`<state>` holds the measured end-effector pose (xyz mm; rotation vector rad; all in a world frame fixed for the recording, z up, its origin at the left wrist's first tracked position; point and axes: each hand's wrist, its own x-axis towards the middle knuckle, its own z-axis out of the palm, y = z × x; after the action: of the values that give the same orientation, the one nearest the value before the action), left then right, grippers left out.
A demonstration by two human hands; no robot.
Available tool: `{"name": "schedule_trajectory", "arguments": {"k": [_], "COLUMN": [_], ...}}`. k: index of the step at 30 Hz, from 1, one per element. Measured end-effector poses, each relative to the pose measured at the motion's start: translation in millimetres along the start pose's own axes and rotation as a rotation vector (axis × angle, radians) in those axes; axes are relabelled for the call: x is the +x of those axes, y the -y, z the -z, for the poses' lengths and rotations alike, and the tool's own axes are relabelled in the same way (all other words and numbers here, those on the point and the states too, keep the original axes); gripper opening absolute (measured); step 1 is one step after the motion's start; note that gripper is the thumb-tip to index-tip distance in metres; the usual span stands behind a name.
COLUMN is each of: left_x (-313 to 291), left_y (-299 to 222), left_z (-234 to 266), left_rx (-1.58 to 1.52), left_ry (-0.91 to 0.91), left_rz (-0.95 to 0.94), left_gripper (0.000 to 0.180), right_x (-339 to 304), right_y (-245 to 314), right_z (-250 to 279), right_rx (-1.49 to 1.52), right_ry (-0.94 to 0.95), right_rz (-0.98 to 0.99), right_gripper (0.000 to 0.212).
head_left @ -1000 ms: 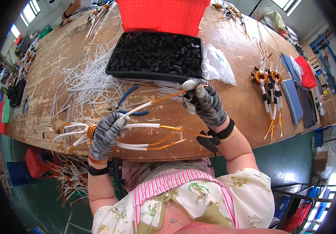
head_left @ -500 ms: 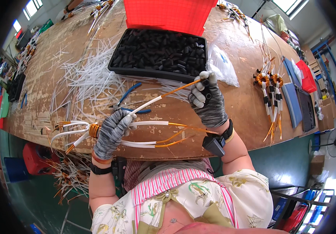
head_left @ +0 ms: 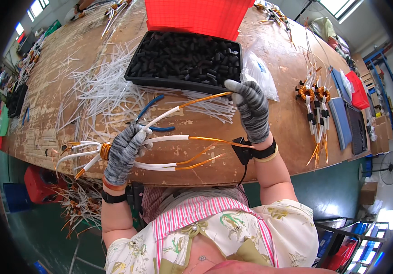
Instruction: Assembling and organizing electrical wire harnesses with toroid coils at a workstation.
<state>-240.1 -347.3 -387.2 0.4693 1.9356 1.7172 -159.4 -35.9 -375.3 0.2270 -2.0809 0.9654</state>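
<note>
A copper-wound coil [head_left: 105, 152] with several white-sleeved leads lies beside my left hand [head_left: 122, 154], in a grey knit glove. That hand is closed round the leads just right of the coil. One lead, with a white sleeve [head_left: 163, 118] and a bare copper wire [head_left: 202, 99], rises to the right. My gloved right hand [head_left: 252, 107] pinches the tip of this wire between thumb and fingers, just below the black tray's right corner; its palm is hidden. Other copper-ended leads [head_left: 178, 138] spread out over the table edge between my arms.
Small black sleeves fill the black tray [head_left: 178, 85], behind which stands a red bin [head_left: 194, 16]. White cable ties [head_left: 100, 89] lie scattered at left, near blue-handled pliers [head_left: 150, 107]. A plastic bag [head_left: 264, 78] and more wound coils [head_left: 307, 93] are at right.
My right hand has turned its back upward and shifted slightly right, still at the wire's tip. Black pieces visible in its palm earlier are out of sight. My left hand moved slightly left.
</note>
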Motion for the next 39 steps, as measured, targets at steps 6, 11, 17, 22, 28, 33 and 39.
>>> {"name": "schedule_trajectory", "arguments": {"k": [6,11,17,22,28,33,39], "left_x": [-1,-1,1,0,0,0,1], "left_y": [-1,0,0,1,1,0,2], "left_z": [0,1,0,0,0,1,0], "left_rx": [-0.022,-0.013,0.005,0.002,-0.003,-0.028,0.009], "left_ry": [-0.009,-0.013,-0.018,-0.017,-0.025,-0.004,-0.028], "left_rz": [0.027,0.029,0.029,0.023,0.016,0.019,0.011], "left_gripper": [0.025,0.024,0.024,0.024,0.025,0.025,0.026], "right_x": [4,2,1,3,5,6,9], "right_y": [2,1,15,21,26,28,31], "right_z": [20,29,17,11,9,4,-2], "right_rx": [0.336,0.671,0.751,0.697,0.645,0.597,0.598], "right_ry": [-0.186,-0.199,-0.202,-0.219,-0.230,-0.233,-0.283], "right_rz": [-0.347,-0.725,-0.822,-0.773,-0.734,-0.698,-0.586], "right_gripper": [0.018,0.029,0.029,0.027,0.027,0.025,0.022]}}
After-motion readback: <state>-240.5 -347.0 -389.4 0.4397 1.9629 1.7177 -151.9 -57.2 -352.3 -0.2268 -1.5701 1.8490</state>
